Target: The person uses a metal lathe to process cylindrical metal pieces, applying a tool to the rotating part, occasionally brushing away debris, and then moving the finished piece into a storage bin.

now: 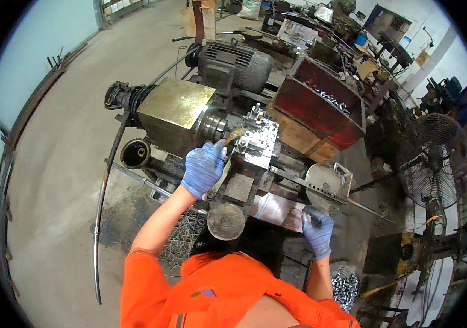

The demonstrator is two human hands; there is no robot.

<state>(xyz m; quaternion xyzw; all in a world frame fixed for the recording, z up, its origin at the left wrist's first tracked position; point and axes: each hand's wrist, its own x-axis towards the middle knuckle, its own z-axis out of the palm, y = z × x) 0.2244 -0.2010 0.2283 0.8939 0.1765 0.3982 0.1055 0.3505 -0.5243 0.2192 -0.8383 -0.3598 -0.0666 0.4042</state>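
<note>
My left hand (203, 168), in a blue-grey knit glove, reaches to the lathe's spindle chuck (213, 127). Its fingers are closed around a small tan brush-like thing (234, 136), whose far end lies between the chuck and the bright metal tool slide (259, 143). My right hand (318, 230), gloved alike with darkened fingertips, is curled beside a white cloth or sack (280, 211), below the large round handwheel (322, 183). What its fingers hold, if anything, cannot be made out.
A brass-coloured headstock cover (177, 108) and motor (236, 65) stand behind the chuck. Right of the slide, a red bin (318, 104) holds small shiny metal parts. A round disc (225, 221) sits near my body. A fan (433, 158) stands at right; a long rod (101, 229) slants at left.
</note>
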